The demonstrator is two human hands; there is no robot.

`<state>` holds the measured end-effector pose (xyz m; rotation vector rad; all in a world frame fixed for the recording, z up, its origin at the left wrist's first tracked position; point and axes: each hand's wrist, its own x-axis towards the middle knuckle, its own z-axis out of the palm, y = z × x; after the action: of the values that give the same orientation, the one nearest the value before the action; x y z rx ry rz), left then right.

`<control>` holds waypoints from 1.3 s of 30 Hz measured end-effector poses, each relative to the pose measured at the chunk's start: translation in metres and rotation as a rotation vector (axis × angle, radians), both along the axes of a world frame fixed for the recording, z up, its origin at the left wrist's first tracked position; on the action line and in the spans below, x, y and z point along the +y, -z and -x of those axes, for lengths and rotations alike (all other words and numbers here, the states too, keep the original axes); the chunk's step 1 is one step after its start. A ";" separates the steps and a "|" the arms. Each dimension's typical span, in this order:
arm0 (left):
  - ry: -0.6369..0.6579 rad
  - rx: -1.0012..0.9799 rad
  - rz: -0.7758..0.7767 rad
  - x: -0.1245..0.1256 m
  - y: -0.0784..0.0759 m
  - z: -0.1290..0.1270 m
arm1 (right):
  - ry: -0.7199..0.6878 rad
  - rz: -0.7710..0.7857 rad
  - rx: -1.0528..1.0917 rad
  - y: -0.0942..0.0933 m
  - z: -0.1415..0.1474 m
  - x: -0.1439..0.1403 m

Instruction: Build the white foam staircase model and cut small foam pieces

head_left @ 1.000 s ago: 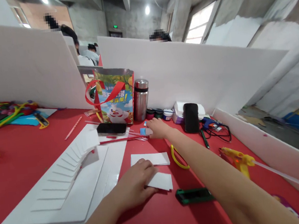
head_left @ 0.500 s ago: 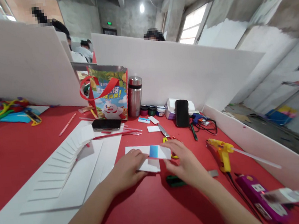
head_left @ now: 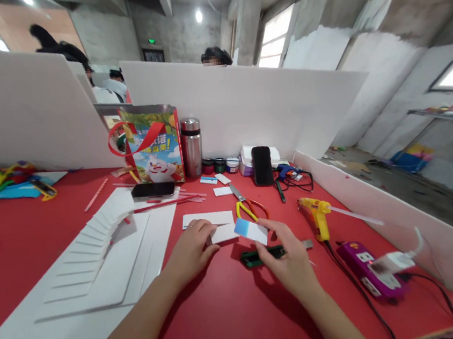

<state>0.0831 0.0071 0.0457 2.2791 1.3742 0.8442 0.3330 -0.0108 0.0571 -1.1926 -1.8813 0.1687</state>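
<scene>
My right hand (head_left: 286, 255) holds a small blue-and-white card piece (head_left: 251, 230) just above the red table (head_left: 233, 309). My left hand (head_left: 192, 248) presses on a small white foam piece (head_left: 223, 233), which lies beside a larger white strip (head_left: 207, 218). A green utility knife (head_left: 255, 257) lies under my right hand. Yellow-handled scissors (head_left: 244, 204) lie just behind the card.
A stepped white foam-board model (head_left: 93, 248) lies at the left. A yellow glue gun (head_left: 316, 216) and a purple power strip (head_left: 366, 270) sit to the right. At the back stand a gift bag (head_left: 151, 145), steel flask (head_left: 191, 146), phone (head_left: 152, 189), paint jars and white dividers. Other people sit behind the dividers.
My right hand reached far back, picked up the blue-and-white piece and brought it near, beside my left hand. My head turned, shifting the view to the right.
</scene>
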 end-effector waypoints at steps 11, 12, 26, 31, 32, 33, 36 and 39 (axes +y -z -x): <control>-0.016 -0.145 0.045 -0.018 -0.022 0.017 | 0.133 0.033 0.170 0.012 -0.010 0.003; 0.000 -0.146 0.077 -0.025 -0.024 0.021 | 0.126 0.037 0.174 0.011 -0.009 0.003; -0.155 -0.326 0.103 -0.017 -0.014 0.012 | 0.102 0.010 0.083 0.017 -0.006 0.005; -0.286 -0.354 0.171 -0.034 -0.013 0.030 | 0.087 0.027 0.101 0.013 -0.005 0.006; -0.275 -0.328 0.229 -0.040 -0.012 0.033 | 0.076 0.037 0.103 0.011 -0.004 0.004; -0.238 -0.300 0.284 -0.047 -0.011 0.034 | 0.053 0.053 0.103 0.009 -0.003 0.000; -0.097 -0.225 0.358 -0.065 -0.006 0.030 | -0.104 0.140 0.068 0.005 0.005 -0.018; -0.043 -0.172 0.358 -0.074 -0.001 0.024 | -0.282 0.215 -0.043 0.005 0.015 -0.038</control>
<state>0.0587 -0.0673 0.0466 1.8696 1.3745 0.7202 0.3181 -0.0491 0.0524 -1.0710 -2.1054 0.5146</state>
